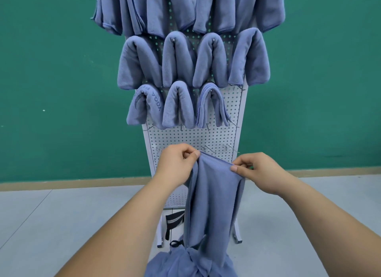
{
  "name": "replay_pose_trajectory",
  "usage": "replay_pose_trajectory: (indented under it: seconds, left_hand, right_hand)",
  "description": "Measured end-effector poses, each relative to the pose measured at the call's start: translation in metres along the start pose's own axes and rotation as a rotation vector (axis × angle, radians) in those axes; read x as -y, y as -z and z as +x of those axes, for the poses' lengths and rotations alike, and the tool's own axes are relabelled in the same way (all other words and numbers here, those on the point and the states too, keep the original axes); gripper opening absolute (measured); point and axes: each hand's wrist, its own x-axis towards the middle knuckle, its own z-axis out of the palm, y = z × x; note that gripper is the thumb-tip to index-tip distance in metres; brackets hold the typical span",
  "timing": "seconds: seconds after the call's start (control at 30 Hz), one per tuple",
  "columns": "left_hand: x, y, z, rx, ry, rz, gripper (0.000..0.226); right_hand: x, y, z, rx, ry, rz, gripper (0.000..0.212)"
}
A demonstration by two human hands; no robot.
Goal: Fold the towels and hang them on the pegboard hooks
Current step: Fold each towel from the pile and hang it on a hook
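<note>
I hold a blue towel (214, 198) up by its top edge in front of the white pegboard (191, 136). My left hand (177, 163) pinches the upper left corner, my right hand (257, 171) pinches the upper right corner. The towel hangs long and narrow, its lower end reaching a heap of blue towels (189, 264) at the bottom of the view. Several folded blue towels (179, 62) hang on hooks in the upper rows. Bare hooks (228, 148) stick out just above my hands.
The pegboard stands on white feet (238, 238) on a grey floor, against a green wall (61, 80). A dark bag with straps (174, 221) lies under the board. One hanging towel (154, 103) shows stitched lettering.
</note>
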Motion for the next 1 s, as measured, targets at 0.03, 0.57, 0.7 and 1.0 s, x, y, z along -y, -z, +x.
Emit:
replay_pose_trajectory:
  seconds: [0.03, 0.57, 0.7, 1.0]
  left_hand:
    - [0.003, 0.005, 0.002, -0.038, 0.017, 0.015, 0.012]
    - [0.051, 0.05, 0.018, -0.41, 0.295, 0.104, 0.015]
    - [0.06, 0.056, 0.02, -0.466, 0.343, 0.14, 0.016]
    - [0.076, 0.05, 0.014, -0.1, 0.408, 0.061, 0.009]
  right_hand:
    - [-0.004, 0.004, -0.001, -0.013, -0.014, -0.033, 0.015]
    - [-0.059, 0.046, -0.012, -0.042, -0.149, -0.424, 0.006]
    - [-0.069, 0.046, -0.012, -0.003, -0.206, -0.461, 0.012]
    - [-0.044, 0.045, -0.018, -0.162, -0.27, 0.324, 0.006]
